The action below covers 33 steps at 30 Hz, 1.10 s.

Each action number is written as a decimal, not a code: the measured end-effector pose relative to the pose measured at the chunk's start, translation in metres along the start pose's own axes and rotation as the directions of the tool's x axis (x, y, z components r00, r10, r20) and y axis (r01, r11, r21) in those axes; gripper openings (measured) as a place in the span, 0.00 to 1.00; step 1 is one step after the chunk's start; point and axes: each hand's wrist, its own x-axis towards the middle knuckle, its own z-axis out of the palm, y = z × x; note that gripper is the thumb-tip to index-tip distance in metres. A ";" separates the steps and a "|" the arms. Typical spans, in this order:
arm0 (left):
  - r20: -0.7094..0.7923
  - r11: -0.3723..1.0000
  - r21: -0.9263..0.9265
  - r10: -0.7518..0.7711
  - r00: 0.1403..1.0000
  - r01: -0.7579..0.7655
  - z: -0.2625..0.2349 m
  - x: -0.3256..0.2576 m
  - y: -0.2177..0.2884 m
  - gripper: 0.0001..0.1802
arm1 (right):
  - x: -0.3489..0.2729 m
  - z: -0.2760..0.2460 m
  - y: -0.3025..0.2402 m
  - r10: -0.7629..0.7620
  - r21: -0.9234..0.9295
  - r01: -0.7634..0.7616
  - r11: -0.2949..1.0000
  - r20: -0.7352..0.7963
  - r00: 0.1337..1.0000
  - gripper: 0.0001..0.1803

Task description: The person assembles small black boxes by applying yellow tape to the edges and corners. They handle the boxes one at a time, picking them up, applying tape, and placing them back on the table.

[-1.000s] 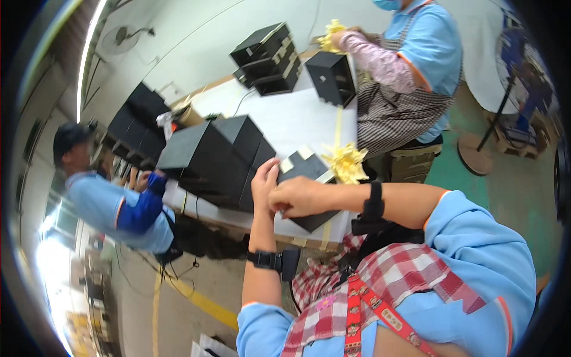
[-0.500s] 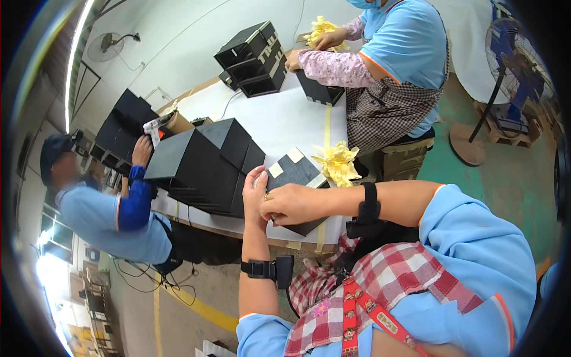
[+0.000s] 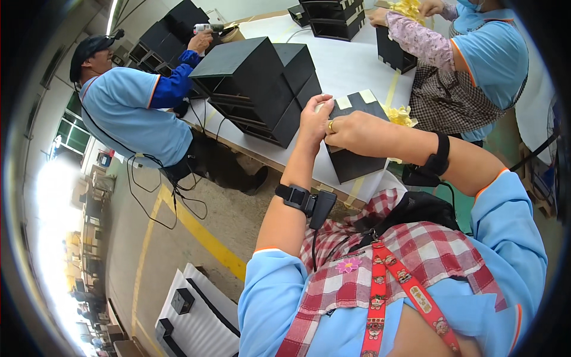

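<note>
A black box (image 3: 358,168) with small pale tape pieces (image 3: 368,96) on its upper face lies at the table's near edge. My left hand (image 3: 313,123) grips its left edge, with the fingertips showing at the top. Close beside it, my right hand (image 3: 358,133) presses over the same edge, its fingers curled in a pinch. What those right fingertips hold, if anything, is hidden. Just past my right wrist is a bunch of yellow tape strips (image 3: 401,116), partly covered by my forearm.
Stacked black boxes (image 3: 244,74) stand left of my hands on the white-covered table (image 3: 339,58). A person (image 3: 134,107) at the left holds a white-and-dark hand tool (image 3: 203,28). Across the table another person (image 3: 488,53) handles a black box (image 3: 392,50). Cables (image 3: 166,178) hang at the left.
The view has swung left, so the table and boxes appear farther right and higher. Both my hands stay at the box's left edge. The person at the left now has the hand tool raised.
</note>
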 end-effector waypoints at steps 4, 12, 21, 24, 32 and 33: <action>0.019 1.000 0.002 0.005 1.000 -0.005 0.002 0.000 0.003 0.14 | 0.000 0.003 0.002 -0.129 -0.126 0.127 0.984 -0.004 0.992 0.05; 0.021 0.996 0.020 0.082 0.996 -0.082 0.002 0.002 -0.002 0.14 | -0.013 0.001 0.010 0.027 0.165 0.003 0.986 -0.180 0.983 0.07; -0.014 1.000 0.023 0.009 1.000 -0.008 0.002 0.001 0.001 0.13 | -0.001 0.007 0.013 -0.127 0.016 0.127 0.992 -0.008 0.992 0.04; -0.019 0.999 0.039 0.020 1.000 -0.020 0.004 -0.001 0.002 0.13 | -0.007 0.016 0.019 -0.080 0.146 0.093 0.985 -0.093 0.992 0.04; 0.010 0.998 0.041 0.046 0.999 -0.046 0.003 0.001 0.000 0.15 | -0.010 0.018 0.018 -0.117 0.082 0.129 0.988 -0.133 0.984 0.06; 0.013 0.998 0.042 0.042 0.999 -0.042 0.002 0.002 0.000 0.15 | -0.009 0.017 0.018 -0.133 0.074 0.142 0.987 -0.125 0.983 0.07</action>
